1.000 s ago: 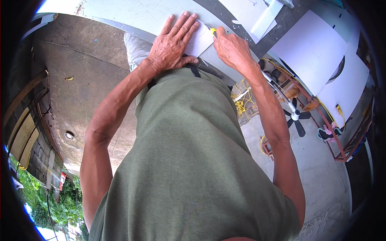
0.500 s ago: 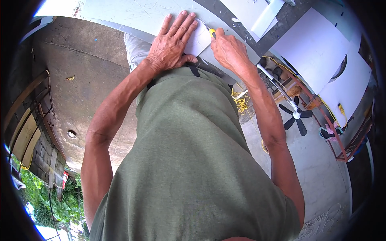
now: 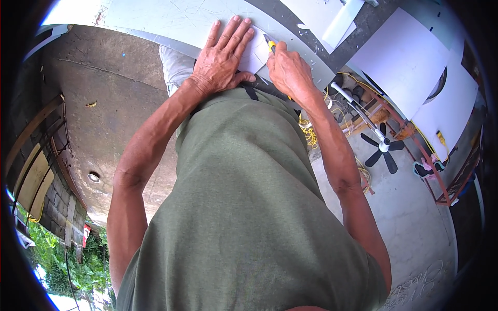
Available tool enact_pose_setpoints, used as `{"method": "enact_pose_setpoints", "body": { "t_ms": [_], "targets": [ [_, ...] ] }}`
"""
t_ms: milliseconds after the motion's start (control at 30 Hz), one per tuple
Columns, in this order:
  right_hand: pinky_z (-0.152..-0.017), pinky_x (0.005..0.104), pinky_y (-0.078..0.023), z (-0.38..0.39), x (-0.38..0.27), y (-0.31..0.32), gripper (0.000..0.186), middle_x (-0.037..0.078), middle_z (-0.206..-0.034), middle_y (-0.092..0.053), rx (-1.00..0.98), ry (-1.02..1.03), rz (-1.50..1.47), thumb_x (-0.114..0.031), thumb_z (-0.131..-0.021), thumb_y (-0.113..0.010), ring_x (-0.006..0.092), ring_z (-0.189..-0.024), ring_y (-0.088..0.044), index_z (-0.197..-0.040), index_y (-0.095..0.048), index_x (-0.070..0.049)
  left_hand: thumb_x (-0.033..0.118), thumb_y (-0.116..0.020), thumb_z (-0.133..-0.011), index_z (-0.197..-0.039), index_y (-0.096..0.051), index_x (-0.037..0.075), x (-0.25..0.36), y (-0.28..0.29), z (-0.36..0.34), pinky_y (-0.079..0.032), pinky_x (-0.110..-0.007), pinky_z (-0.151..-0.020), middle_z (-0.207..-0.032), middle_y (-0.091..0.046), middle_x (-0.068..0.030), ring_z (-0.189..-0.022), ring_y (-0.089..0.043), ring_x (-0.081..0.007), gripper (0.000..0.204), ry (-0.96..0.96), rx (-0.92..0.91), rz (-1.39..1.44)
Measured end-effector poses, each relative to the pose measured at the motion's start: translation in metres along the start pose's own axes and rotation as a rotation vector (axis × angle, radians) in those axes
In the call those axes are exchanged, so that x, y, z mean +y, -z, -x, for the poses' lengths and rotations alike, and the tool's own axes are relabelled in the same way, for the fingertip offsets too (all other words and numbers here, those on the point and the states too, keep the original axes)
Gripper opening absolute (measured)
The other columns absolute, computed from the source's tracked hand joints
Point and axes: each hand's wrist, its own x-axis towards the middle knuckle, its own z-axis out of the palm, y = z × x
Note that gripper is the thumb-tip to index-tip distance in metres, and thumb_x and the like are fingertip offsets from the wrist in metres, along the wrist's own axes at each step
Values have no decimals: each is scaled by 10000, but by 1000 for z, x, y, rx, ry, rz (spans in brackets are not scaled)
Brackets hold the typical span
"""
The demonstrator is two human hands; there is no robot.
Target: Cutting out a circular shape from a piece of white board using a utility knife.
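My left hand (image 3: 218,65) lies open with fingers stretched over a small white sheet (image 3: 254,54) on top of a larger scratched pale board (image 3: 155,18), its thumb out to the right. Curved pencil lines show faintly on the small sheet. Just right of it, my right hand (image 3: 290,72) grips a yellow utility knife (image 3: 271,45), its tip at the sheet's upper right edge. Small offcuts lie around the board.
More white sheets (image 3: 394,62) lie at upper right, beside folded white pieces (image 3: 342,26) on a dark surface. Below are a fan (image 3: 384,146) with black blades, tangled yellow cords (image 3: 310,136) and a reddish metal frame (image 3: 441,192). Concrete floor (image 3: 104,124) spreads to the left.
My right hand with the knife has moved slightly left and a little upward along the sheet's edge. My left hand stays in about the same place.
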Motion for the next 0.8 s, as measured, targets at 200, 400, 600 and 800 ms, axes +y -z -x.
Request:
{"method": "enact_pose_setpoints", "body": {
  "t_ms": [200,400,600,800],
  "targets": [
    [-667,568,-543,-6,11,13,258,258,-731,-682,13,103,122,-258,-1024,-528,474,-730,-696,-1033,-506,0,795,-564,-804,-1579,-308,35,7,-3,-2,-80,-551,-1273,-1686,-219,-128,-1574,-145,-317,1115,23,71,39],
    [-628,544,-538,-22,33,38,229,215,-679,-669,-3,315,339,-259,-1018,-559,433,-690,-696,-1028,-505,-37,731,-605,-842,-1577,-322,55,3,0,2,-89,-523,-1284,-1679,-241,-119,-1568,-178,-300,1038,-14,57,93],
    [-665,542,-548,-19,26,34,225,242,-712,-683,-23,278,254,-221,-994,-548,438,-729,-710,-1026,-540,2,730,-570,-869,-1605,-287,107,-2,-2,4,-85,-508,-1290,-1680,-250,-99,-1565,-198,-267,1005,-53,-9,-8],
    [-707,562,-543,-18,24,28,233,263,-755,-691,-27,242,195,-217,-1007,-514,452,-775,-709,-1054,-521,11,744,-497,-905,-1618,-264,127,-1,-3,2,-76,-504,-1291,-1687,-233,-87,-1569,-184,-251,971,-36,-32,-54]
  ]
}}
